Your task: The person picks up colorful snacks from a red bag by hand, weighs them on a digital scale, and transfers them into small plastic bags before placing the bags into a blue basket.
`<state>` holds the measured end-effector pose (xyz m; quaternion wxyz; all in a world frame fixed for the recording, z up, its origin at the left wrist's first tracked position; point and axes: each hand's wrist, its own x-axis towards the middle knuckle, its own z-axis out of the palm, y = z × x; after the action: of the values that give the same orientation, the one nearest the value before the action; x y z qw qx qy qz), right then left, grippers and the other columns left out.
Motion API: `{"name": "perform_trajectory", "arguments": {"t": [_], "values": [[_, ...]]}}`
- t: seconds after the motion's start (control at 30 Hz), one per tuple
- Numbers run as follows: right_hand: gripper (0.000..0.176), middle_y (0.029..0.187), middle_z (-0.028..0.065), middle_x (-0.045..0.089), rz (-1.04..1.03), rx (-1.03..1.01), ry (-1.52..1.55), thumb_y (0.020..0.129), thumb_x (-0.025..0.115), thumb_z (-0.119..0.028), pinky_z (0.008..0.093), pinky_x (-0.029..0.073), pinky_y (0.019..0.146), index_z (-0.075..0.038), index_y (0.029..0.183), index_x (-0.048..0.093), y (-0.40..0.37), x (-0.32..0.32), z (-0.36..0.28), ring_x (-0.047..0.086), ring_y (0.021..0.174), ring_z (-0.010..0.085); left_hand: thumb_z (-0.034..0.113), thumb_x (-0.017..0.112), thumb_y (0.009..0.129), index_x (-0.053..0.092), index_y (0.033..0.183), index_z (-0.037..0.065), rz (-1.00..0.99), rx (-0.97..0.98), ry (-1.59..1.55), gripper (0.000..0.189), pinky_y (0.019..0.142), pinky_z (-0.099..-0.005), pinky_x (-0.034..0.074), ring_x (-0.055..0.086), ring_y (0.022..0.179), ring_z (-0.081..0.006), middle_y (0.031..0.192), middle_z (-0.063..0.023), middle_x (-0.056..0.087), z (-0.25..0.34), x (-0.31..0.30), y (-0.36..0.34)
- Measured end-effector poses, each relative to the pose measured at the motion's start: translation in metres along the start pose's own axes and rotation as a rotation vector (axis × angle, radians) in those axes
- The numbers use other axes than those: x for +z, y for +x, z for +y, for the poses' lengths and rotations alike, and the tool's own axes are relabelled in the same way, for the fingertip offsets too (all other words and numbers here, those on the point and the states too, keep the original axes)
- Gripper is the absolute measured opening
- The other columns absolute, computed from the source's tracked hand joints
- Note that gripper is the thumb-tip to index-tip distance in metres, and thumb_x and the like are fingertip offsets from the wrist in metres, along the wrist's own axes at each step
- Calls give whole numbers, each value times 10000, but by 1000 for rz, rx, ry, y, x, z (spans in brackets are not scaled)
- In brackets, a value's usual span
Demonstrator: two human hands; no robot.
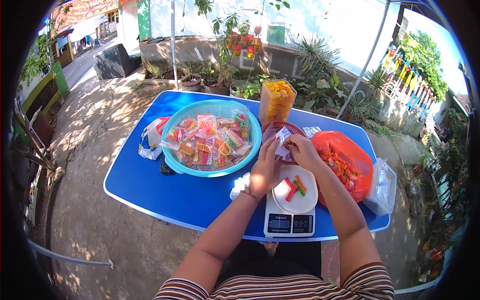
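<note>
Both my hands are over a red woven basket (270,128), at a small clear plastic bag (283,135). My left hand (265,167) has its fingers closed at the bag's left edge. On the other side, my right hand (302,151) pinches the bag with bent fingers. Just below them stands a white kitchen scale (268,205) with a round plate (309,202). Red, green and orange crinkle-cut snack pieces (295,187) lie on the plate. The fingertips partly cover the bag, so its contents cannot be made out.
A light-blue basin (170,161) full of packed snack bags (205,145) stands left. To the right are an orange-red bag of loose pieces (340,165) and a clear container (384,187). A tall container of yellow pieces (276,102) stands at the back of the blue table (145,185).
</note>
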<state>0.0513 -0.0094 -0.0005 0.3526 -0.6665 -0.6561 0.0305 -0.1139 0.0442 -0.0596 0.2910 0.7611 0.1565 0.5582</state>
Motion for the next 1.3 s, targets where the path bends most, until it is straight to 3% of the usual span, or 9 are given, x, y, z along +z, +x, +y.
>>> {"name": "perform_trajectory", "arguments": {"t": [0.07, 0.23, 0.53, 0.67, 0.7, 0.8, 0.93, 1.07, 1.3], "values": [[154, 953, 156, 658, 31, -192, -124, 873, 589, 53, 419, 498, 831, -26, 980, 666, -14, -6, -4, 626, 929, 345, 12, 618, 896, 516, 1370, 111, 0, -4, 30, 495, 821, -422, 579, 674, 1025, -344, 1391, -137, 537, 4, -1, 0], [167, 953, 131, 639, 66, -173, -82, 864, 596, 34, 399, 483, 846, -26, 1012, 648, -39, -16, -6, 595, 938, 322, -51, 654, 862, 627, 1181, 50, -103, 75, 20, 336, 842, -386, 583, 670, 1077, -343, 1216, -142, 642, -8, -1, -3], [199, 981, 141, 682, 333, -411, -48, 796, 697, -34, 410, 494, 789, 3, 983, 641, -81, -9, -15, 608, 874, 324, -30, 708, 821, 662, 1000, 56, 14, 185, 34, 205, 790, -388, 501, 625, 852, -293, 964, -103, 700, 15, -6, -3], [160, 877, 106, 685, 452, -415, -92, 766, 698, 21, 405, 479, 727, -28, 906, 640, -97, 4, -10, 613, 782, 294, 92, 730, 902, 669, 1022, 35, -124, -211, -369, 146, 858, -337, 505, 667, 929, -220, 1014, -96, 713, 9, 2, -16], [158, 867, 103, 683, 462, -416, -84, 763, 701, 19, 403, 474, 719, -32, 901, 643, -100, 3, -12, 612, 775, 290, 77, 678, 962, 650, 1097, 7, -182, -288, -549, 155, 913, -298, 498, 660, 1003, -153, 1095, -103, 717, 13, 1, -16], [169, 831, 88, 678, 454, -419, -100, 747, 716, -2, 390, 454, 690, -41, 900, 656, -105, 0, -15, 608, 750, 278, 12, 612, 988, 618, 1161, -10, -184, -423, -986, 175, 945, -291, 502, 647, 1055, -125, 1144, -104, 712, 25, -4, -10], [251, 963, 105, 681, 481, -355, -123, 745, 723, -29, 391, 471, 738, -37, 992, 676, -110, 0, -20, 613, 818, 280, -17, 578, 998, 584, 1266, -22, -230, -444, -802, 268, 945, -290, 515, 661, 1074, -141, 1208, -132, 707, 29, -5, -10], [316, 1121, 121, 657, 518, -333, -180, 771, 726, -64, 386, 479, 818, -67, 1086, 699, -111, -4, -30, 605, 927, 286, -29, 615, 968, 680, 1180, -3, -352, -268, -440, 224, 901, -284, 529, 683, 1037, -136, 1161, -134, 732, 41, -10, -8], [314, 1141, 77, 651, 584, -295, -299, 775, 749, -96, 374, 468, 838, -130, 1087, 733, -112, -6, -35, 576, 986, 269, -6, 769, 845, 759, 957, 55, -249, -79, -189, 128, 737, -278, 509, 675, 795, -164, 846, -61, 729, 40, -4, -12]]}}
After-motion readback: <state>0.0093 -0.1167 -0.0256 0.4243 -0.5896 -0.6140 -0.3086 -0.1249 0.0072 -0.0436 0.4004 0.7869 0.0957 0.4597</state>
